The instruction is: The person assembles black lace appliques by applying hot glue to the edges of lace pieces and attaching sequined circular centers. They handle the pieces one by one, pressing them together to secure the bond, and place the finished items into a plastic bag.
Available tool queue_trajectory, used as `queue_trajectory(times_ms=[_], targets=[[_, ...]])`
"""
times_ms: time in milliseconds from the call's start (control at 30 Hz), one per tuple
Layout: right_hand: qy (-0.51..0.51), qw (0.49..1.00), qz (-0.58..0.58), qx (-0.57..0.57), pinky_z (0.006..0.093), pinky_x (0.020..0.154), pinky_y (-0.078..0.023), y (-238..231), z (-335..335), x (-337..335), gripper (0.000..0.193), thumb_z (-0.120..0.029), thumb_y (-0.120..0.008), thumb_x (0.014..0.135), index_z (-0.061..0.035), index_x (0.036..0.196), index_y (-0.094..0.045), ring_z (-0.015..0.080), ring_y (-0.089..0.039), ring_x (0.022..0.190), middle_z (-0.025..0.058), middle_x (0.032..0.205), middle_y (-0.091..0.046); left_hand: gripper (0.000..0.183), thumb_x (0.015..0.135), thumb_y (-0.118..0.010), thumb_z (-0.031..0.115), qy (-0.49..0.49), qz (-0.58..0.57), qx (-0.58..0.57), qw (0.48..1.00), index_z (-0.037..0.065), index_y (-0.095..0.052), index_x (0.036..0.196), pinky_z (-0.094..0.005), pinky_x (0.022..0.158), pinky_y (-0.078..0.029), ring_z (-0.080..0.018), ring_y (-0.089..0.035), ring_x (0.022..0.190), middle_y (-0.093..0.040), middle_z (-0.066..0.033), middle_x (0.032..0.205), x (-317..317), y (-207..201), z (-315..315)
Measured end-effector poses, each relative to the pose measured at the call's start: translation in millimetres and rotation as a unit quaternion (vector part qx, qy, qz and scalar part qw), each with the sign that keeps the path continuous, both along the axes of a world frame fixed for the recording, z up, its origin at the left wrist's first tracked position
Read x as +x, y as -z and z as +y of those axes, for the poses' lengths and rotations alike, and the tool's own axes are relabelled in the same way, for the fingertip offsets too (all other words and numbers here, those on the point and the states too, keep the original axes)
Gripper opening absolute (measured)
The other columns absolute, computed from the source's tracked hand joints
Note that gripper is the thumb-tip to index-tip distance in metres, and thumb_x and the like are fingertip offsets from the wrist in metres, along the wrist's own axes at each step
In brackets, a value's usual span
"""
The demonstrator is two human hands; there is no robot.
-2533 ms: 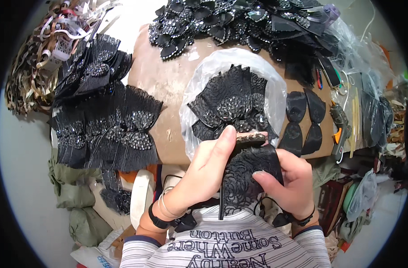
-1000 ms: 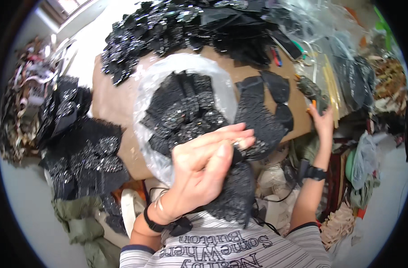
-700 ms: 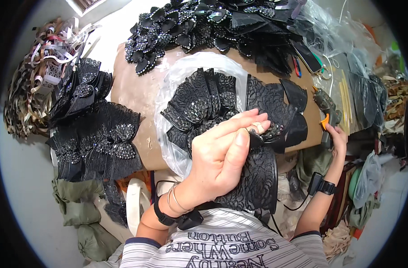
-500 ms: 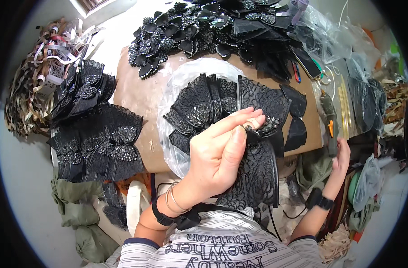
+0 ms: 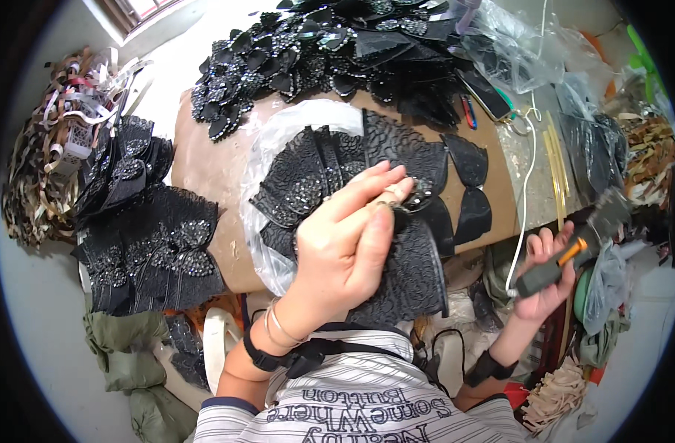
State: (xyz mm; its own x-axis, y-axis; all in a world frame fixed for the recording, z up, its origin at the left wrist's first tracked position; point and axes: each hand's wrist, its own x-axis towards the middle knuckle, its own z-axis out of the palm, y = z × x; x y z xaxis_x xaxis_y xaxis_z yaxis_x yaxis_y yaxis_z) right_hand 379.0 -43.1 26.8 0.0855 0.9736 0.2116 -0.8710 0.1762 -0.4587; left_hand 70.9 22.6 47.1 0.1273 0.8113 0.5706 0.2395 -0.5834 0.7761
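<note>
My left hand is closed in a pinch over the middle of the table's front edge. Between its thumb and fingers is a beaded part of a black lace piece, whose lower end hangs over the edge. Another black lace piece with beads lies on white plastic just beyond. Off to the right, my right hand is wrapped round a dark green glue gun with an orange trigger. The gun's front end points up and right, apart from the lace. A white cord runs from its rear.
A heap of black beaded pieces covers the back of the brown board. More lace pieces lie at the left. Plain black shapes, a phone and yellow sticks are on the right. Ribbon scraps fill the far left.
My right hand has taken hold of the glue gun and lifted it off the table's right side, swinging its front end to the right. My left hand still pinches the lace piece.
</note>
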Motion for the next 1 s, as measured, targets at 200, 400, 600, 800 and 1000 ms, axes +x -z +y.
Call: queue_trajectory(times_ms=[200,400,600,800,1000], targets=[[-0.005,0.942,-0.33,-0.057,0.036,0.078,-0.053,-22.1,-29.1,-23.7,0.069,-0.001,-0.067,0.059,-0.0008,0.126,-0.052,0.029,-0.058,0.092,0.0219,0.111,-0.059,0.027,0.095,-0.052,0.01,-0.004,-0.017,-0.015,1.0,-0.004,-0.068,0.112,-0.0372,0.095,-0.049,-0.0351,-0.063,0.111,-0.064,-0.0217,0.117,2.5,2.8,2.1],[-0.05,0.839,-0.509,-0.186,0.045,0.092,-0.052,-58.6,-37.3,-45.0,0.066,0.016,-0.059,0.055,-0.0001,0.119,-0.056,0.0357,-0.054,0.12,0.0189,0.117,-0.061,0.04,0.101,-0.039,0.019,-0.018,0.026,-0.014,0.999,-0.007,-0.066,0.116,-0.0366,0.099,-0.045,-0.0313,-0.061,0.113,-0.061,-0.0223,0.125,-6.6,-1.6,0.4],[-0.046,0.747,-0.659,-0.074,0.037,0.092,-0.048,-78.4,-28.9,-32.9,0.063,0.014,-0.066,0.06,0.0015,0.121,-0.057,0.0248,-0.063,0.103,0.0107,0.111,-0.065,0.027,0.095,-0.054,0.012,-0.018,-0.002,0.013,1.0,-0.005,-0.068,0.112,-0.0371,0.096,-0.049,-0.0358,-0.063,0.111,-0.064,-0.0218,0.118,-10.3,0.7,1.4],[-0.056,0.721,-0.68,-0.124,0.0335,0.091,-0.047,-107.4,-20.0,-43.3,0.058,0.009,-0.071,0.061,0.0013,0.118,-0.059,0.0202,-0.062,0.101,0.0082,0.109,-0.065,0.029,0.095,-0.051,0.013,-0.009,0.021,0.015,1.0,-0.006,-0.067,0.111,-0.0384,0.097,-0.048,-0.0362,-0.062,0.113,-0.065,-0.0219,0.116,-14.3,-3.6,1.5],[-0.048,0.702,-0.661,-0.261,0.0373,0.093,-0.048,-116.8,-16.9,-60.6,0.058,0.008,-0.07,0.064,0.0031,0.121,-0.057,0.0252,-0.063,0.104,0.0128,0.111,-0.066,0.034,0.098,-0.044,0.013,-0.015,0.052,-0.005,0.999,-0.007,-0.066,0.114,-0.0397,0.101,-0.044,-0.0363,-0.059,0.117,-0.064,-0.0223,0.119,-18.5,-8.0,-3.2]])
